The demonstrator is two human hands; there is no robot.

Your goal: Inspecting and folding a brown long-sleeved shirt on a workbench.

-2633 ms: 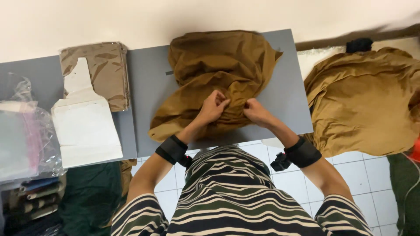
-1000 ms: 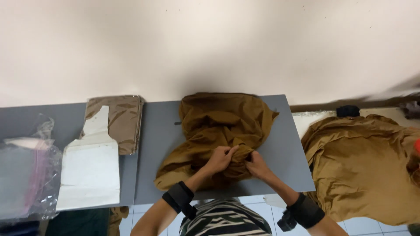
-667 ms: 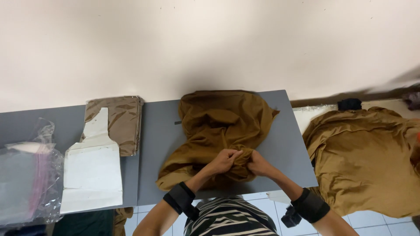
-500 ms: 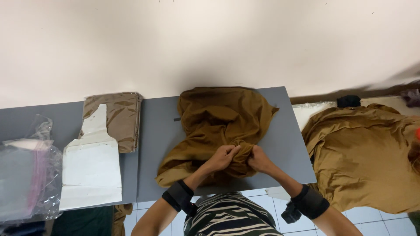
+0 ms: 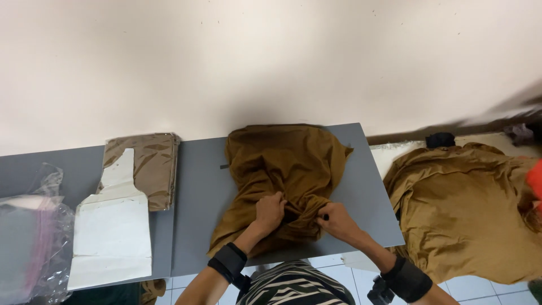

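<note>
Brown garment lies bunched on the grey table, centre, its near edge gathered toward me. Judged soft, light, limp: it will sag and drag rather than hold shape, not slippery, nothing fragile apart from any buttons. Best purchase looks to be the gathered folds at the near hem, pinched in both hands.

My left hand is curled closed on a fold of the cloth; my right hand is likewise pinched shut on the bunch just beside it. Black bands on both wrists.

Left on the table: a folded brown piece in clear wrap with a white card template over it; crinkled plastic bags at the far left. Right, off the table: a heap of like brown cloth.

Hidden: my fingertips inside the folds; the garment's collar and sleeves cannot be made out.
</note>
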